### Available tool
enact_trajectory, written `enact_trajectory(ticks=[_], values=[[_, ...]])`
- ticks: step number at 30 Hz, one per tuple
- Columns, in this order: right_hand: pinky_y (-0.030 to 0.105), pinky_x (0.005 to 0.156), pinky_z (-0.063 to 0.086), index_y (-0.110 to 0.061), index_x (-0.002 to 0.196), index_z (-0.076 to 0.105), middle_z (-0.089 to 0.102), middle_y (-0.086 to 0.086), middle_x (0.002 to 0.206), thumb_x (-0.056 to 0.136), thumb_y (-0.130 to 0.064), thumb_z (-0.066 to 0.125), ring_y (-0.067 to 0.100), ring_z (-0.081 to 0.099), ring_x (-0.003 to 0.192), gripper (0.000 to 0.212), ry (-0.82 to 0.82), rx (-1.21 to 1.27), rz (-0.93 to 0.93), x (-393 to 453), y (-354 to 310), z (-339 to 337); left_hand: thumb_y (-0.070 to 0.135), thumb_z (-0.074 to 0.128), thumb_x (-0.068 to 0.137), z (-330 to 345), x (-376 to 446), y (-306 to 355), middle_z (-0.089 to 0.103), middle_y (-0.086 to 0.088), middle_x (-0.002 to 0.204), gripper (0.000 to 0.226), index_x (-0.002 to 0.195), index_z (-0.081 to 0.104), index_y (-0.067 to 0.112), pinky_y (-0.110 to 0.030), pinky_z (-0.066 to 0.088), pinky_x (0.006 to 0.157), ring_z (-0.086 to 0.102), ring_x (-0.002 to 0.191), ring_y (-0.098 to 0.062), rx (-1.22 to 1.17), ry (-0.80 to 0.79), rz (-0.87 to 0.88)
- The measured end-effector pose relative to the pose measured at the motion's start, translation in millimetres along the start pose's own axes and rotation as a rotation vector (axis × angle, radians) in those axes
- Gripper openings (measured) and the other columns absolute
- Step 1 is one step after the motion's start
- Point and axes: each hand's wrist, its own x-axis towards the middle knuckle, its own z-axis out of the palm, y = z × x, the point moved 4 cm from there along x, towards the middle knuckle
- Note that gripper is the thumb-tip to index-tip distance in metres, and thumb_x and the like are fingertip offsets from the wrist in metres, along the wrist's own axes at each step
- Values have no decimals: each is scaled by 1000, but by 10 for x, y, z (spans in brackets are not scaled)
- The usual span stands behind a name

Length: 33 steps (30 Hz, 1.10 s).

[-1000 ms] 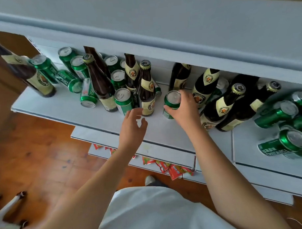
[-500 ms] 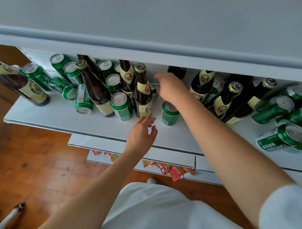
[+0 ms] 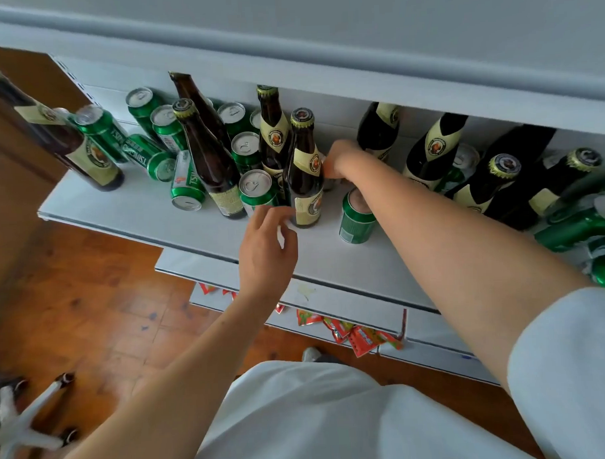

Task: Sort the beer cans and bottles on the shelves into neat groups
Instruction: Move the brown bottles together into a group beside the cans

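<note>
Glass bottle (image 3: 303, 174) risking tipping: right hand (image 3: 340, 162) reaching behind it, fingers hidden, grip unclear; left hand (image 3: 266, 251) hovering loosely open, holding nothing.

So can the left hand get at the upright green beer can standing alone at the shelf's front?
Probably not directly: the right forearm crosses over that green can, and the left hand hovers beside it.

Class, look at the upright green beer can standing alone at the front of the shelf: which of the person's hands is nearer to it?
Left. The left hand hovers beside the upright green beer can, toward the shelf's front edge. The right hand reaches beyond it toward the back; only that forearm passes over the can.
</note>
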Motion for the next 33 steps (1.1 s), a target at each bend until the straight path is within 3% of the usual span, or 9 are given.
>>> enact_trajectory(ticks=[3, 7, 14, 18, 21, 24, 29, 31, 33], values=[[27, 61, 39, -4, 88, 62, 52, 5, 71, 90, -15, 63, 22, 49, 64, 11, 207, 22, 20, -27, -3, -33, 6, 53, 87, -127, 38, -32, 54, -8, 119, 35, 121, 59, 9, -38, 47, 91, 50, 110, -27, 190, 144, 93], [28, 62, 37, -10, 86, 54, 52, 8, 75, 84, -16, 68, 24, 55, 76, 15, 331, 47, -47, -112, 33, -109, 13, 55, 89, -124, 181, -258, 44, -12, 141, 52, 139, 45, 7, -44, 39, 110, 40, 130, -32, 327, 82, -21], [30, 66, 44, -11, 101, 58, 62, 5, 95, 81, -20, 67, 27, 62, 88, 23, 382, 144, -207, -183, 60, -109, 13, 58, 90, -66, 226, -347, 30, -6, 150, 58, 145, 38, 11, -37, 55, 89, 47, 129, -32, 235, -8, -59], [33, 84, 46, -8, 124, 54, 60, 13, 120, 81, -16, 76, 31, 59, 108, 49, 376, 173, -165, -209, 198, -103, 12, 59, 89, -78, 248, -387, 27, -2, 149, 57, 143, 37, 14, -33, 55, 80, 56, 115, -31, 210, -18, -58], [34, 88, 46, -8, 123, 57, 60, 13, 122, 84, -12, 73, 30, 58, 112, 43, 435, 220, -168, -325, 220, -112, 11, 59, 89, -104, 272, -412, 27, 1, 149, 57, 142, 38, 15, -36, 57, 80, 57, 112, -31, 195, -25, -54], [41, 90, 53, 0, 117, 61, 66, 17, 113, 92, -11, 61, 32, 64, 103, 27, 718, 368, -106, -655, 247, -200, 11, 58, 91, -162, 262, -427, 26, 2, 153, 65, 150, 30, 18, -37, 58, 81, 58, 113, -26, 146, -51, -43], [41, 60, 56, 3, 97, 61, 64, 16, 88, 91, -11, 52, 25, 63, 71, 18, 1407, 728, -149, -1490, -47, -302, 9, 54, 93, -486, 137, -518, 40, 0, 143, 54, 144, 40, 18, -31, 54, 73, 59, 104, -20, 55, 26, 30], [35, 59, 55, 8, 99, 60, 62, 19, 88, 92, -4, 51, 25, 59, 70, 17, 1465, 730, -351, -1663, -452, -316, 8, 54, 93, -659, 95, -733, 45, -1, 135, 44, 136, 48, 16, -32, 53, 83, 56, 110, -21, 21, 90, -39], [23, 64, 53, 9, 103, 60, 62, 17, 93, 94, -2, 51, 17, 58, 75, 17, 1348, 719, -558, -1703, -972, -266, 7, 53, 94, -835, 67, -1031, 46, 0, 131, 37, 130, 53, 16, -32, 53, 91, 55, 112, -18, -24, 138, -178]])
